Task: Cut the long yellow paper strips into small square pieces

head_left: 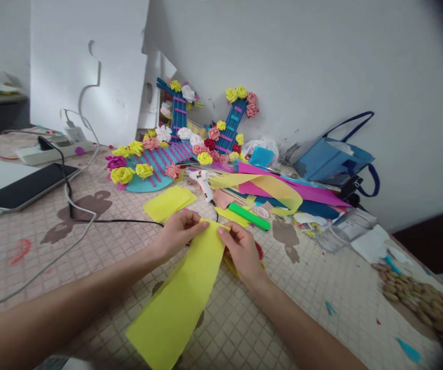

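A long yellow paper strip (183, 298) hangs from both my hands toward me over the table. My left hand (177, 231) pinches its far left corner. My right hand (240, 249) pinches the far right corner, fingers closed; something red and yellow shows under this hand but I cannot make it out. Just beyond lie a stack of yellow paper squares (169, 201), a green marker (250, 216) and a white glue gun (204, 184).
A blue craft piece with paper roses (155, 164) stands at the back, beside loose coloured paper sheets (278, 187) and a blue bag (332, 162). A tablet (24, 187), power strip (52, 149) and cables (78, 216) lie left. Peanuts (417, 300) sit right.
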`<state>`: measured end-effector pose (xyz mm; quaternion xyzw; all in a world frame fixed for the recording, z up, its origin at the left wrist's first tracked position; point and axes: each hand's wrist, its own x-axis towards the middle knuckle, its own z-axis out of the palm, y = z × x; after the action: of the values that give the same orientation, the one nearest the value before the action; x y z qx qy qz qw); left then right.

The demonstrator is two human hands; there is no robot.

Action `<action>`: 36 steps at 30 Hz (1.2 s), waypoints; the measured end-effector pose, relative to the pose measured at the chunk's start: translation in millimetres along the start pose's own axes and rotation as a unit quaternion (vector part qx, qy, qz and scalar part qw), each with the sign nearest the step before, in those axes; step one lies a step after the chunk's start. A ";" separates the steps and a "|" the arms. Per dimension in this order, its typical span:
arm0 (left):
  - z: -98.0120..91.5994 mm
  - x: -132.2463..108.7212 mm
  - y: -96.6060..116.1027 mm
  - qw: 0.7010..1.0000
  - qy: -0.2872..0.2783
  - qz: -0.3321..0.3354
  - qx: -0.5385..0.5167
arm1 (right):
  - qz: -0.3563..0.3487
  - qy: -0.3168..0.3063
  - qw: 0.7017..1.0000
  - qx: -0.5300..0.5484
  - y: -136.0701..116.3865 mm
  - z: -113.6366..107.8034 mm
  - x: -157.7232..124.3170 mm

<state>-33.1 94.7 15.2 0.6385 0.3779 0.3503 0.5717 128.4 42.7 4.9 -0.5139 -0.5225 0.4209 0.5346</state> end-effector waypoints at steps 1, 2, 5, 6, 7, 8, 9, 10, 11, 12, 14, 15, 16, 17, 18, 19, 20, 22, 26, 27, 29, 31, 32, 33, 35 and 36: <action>0.0 0.2 -0.3 1.000 -0.001 0.001 0.000 | 0.001 -0.004 1.000 0.007 -0.7 0.3 -0.1; 0.1 0.3 -0.5 1.000 0.000 0.001 0.000 | 0.001 -0.007 1.000 0.013 -1.4 0.6 -0.2; 0.4 0.2 -1.0 1.000 0.004 -0.004 -0.003 | 0.002 -0.010 1.000 0.019 -3.1 0.8 -0.7; 0.5 0.1 -1.1 1.000 0.005 -0.004 -0.004 | 0.003 -0.011 1.000 0.021 -3.4 0.7 -1.0; 0.6 -0.1 -1.1 1.000 0.004 -0.003 -0.003 | 0.005 -0.013 1.000 0.023 -3.7 0.6 -1.1; 0.5 -0.2 -1.1 1.000 0.003 -0.002 -0.002 | 0.006 -0.014 1.000 0.024 -3.8 0.5 -1.3; 0.5 -0.3 -0.9 1.000 0.002 -0.001 -0.001 | 0.006 -0.014 1.000 0.023 -3.8 0.3 -1.4; 0.4 -0.3 -0.7 1.000 0.000 0.000 0.003 | 0.004 -0.013 1.000 0.020 -3.6 0.2 -1.4; 0.3 -0.2 -0.3 1.000 0.000 0.002 0.008 | 0.002 -0.010 1.000 0.017 -3.3 0.1 -1.4; 0.3 -0.1 0.3 1.000 0.000 0.006 0.012 | 0.000 -0.007 1.000 0.015 -2.9 0.1 -1.4; 0.5 0.2 1.4 1.000 0.000 0.022 0.019 | 0.005 -0.008 1.000 0.017 -2.2 0.3 -1.5; 0.6 0.4 1.8 0.999 0.000 0.029 0.020 | 0.011 -0.011 1.000 0.020 -1.9 0.6 -1.6; 0.7 0.5 2.0 0.999 0.000 0.033 0.020 | 0.016 -0.014 0.999 0.024 -1.7 0.8 -1.6; 0.9 0.5 2.0 0.999 -0.001 0.033 0.020 | 0.020 -0.016 0.999 0.026 -1.5 1.1 -1.7; 0.9 0.5 1.8 0.999 0.000 0.029 0.022 | 0.021 -0.016 0.999 0.027 -1.3 1.3 -1.7; 0.9 0.5 1.5 0.999 0.001 0.023 0.024 | 0.022 -0.014 0.999 0.029 -1.1 1.6 -1.7; 0.8 0.4 1.0 0.999 0.003 0.018 0.027 | 0.022 -0.012 0.999 0.032 -0.9 1.8 -1.7; 0.5 0.3 0.2 1.000 0.005 0.012 0.029 | 0.026 -0.010 0.999 0.042 -0.6 1.9 -1.6; 0.3 0.1 -0.2 1.000 0.003 0.013 0.017 | 0.028 -0.012 0.998 0.049 -1.0 1.7 -1.2; 0.4 0.1 0.0 1.000 0.002 0.014 0.014 | 0.025 -0.010 0.999 0.047 -1.4 1.6 -1.2; 0.7 -0.1 0.4 1.000 0.004 0.014 0.013 | 0.019 -0.005 0.999 0.044 -2.2 1.6 -1.0; 1.0 -0.2 0.9 1.000 0.009 0.012 0.015 | 0.017 -0.002 0.999 0.039 -2.7 1.7 -0.9; 1.2 -0.2 1.3 1.000 0.012 0.011 0.015 | 0.017 -0.003 0.999 0.038 -2.6 1.8 -0.8; 1.3 -0.3 1.9 1.000 0.015 0.011 0.015 | 0.017 -0.004 0.999 0.036 -2.4 1.8 -0.7; 1.4 -0.5 3.6 1.000 0.015 0.007 0.012 | 0.016 -0.006 0.999 0.034 -1.7 1.6 -0.4; 1.3 -0.7 4.7 1.000 0.008 -0.001 0.005 | 0.015 -0.006 0.999 0.032 -1.2 1.3 -0.2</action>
<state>-31.9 93.2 19.8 0.6381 0.3849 0.3530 0.5658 127.1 42.5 6.0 -0.5021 -0.5039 0.4485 0.5411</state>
